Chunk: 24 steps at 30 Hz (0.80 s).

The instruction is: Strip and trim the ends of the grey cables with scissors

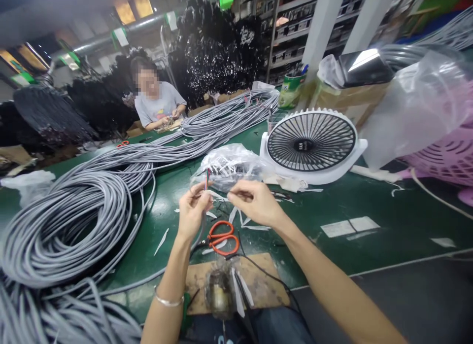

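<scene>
My left hand [194,208] is closed around the end of a grey cable [158,273], and thin coloured wires [207,179] stick up above its fingers. To the right, my right hand [254,201] is closed in a pinch. A thin white strip shows between the two hands; whether the right fingertips grip it, I cannot tell. Below the hands lie orange-handled scissors [222,238]. Nearer to me a wooden board [266,275] carries a worn metal device [220,292], with white strips and a black cord beside it.
Big coils of grey cable [74,225] cover the table's left side and run toward the back. A white fan [310,147] stands right of a clear plastic bag [232,161]. At the right is a pink basket [443,152]. A co-worker [160,102] sits across the table.
</scene>
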Available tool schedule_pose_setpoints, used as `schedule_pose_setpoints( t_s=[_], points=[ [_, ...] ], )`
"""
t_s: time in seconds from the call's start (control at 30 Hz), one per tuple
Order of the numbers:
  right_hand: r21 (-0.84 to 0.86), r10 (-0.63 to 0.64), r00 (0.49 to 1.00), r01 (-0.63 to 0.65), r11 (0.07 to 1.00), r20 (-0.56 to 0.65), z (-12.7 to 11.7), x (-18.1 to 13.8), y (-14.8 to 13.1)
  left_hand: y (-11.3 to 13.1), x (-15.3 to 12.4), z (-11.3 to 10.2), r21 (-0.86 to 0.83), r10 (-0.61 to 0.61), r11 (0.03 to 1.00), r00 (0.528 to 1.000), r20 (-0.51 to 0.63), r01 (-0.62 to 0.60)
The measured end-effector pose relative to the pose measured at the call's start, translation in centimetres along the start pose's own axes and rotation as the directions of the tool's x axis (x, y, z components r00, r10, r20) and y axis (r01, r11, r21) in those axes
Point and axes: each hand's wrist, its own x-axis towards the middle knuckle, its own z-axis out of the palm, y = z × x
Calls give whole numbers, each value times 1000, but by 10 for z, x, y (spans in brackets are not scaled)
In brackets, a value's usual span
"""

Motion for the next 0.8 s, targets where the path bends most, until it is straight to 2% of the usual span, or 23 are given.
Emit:
schedule_pose_setpoints(
  t_s=[0.07,0.1,0.27,0.33,0.43,0.53,0.63,0.73,0.8],
  points=[
    [-20,-1,985,-2,1000,-172,1,-2,-1,-1,0,3,-38,-32,999,998,47,34],
    [-16,-13,978,10,1000,-207,2,-2,-2,-2,0,4,-54,-42,998,997,67,45],
    [72,-73,997,73,995,-4,8,-3,2,-3,-1,2,-24,-64,997,990,128,68],
    [51,-64,998,63,997,13,11,-3,6,-4,0,-1,63,-51,997,991,121,44],
    [-113,-63,998,62,992,-13,12,-3,11,-6,2,-3,267,-44,964,996,82,21],
    [-229,-75,997,70,971,-15,14,-3,11,-9,2,-3,504,21,864,1000,5,-21],
    [-182,-157,987,160,970,28,18,-6,9,-11,1,-2,715,242,679,970,0,-169],
    [-314,-300,953,300,901,48,19,-10,8,-10,1,-2,809,385,489,913,136,-327],
    [-465,-350,936,322,825,28,14,-10,10,-7,1,-2,786,354,467,900,253,-404]
  ],
)
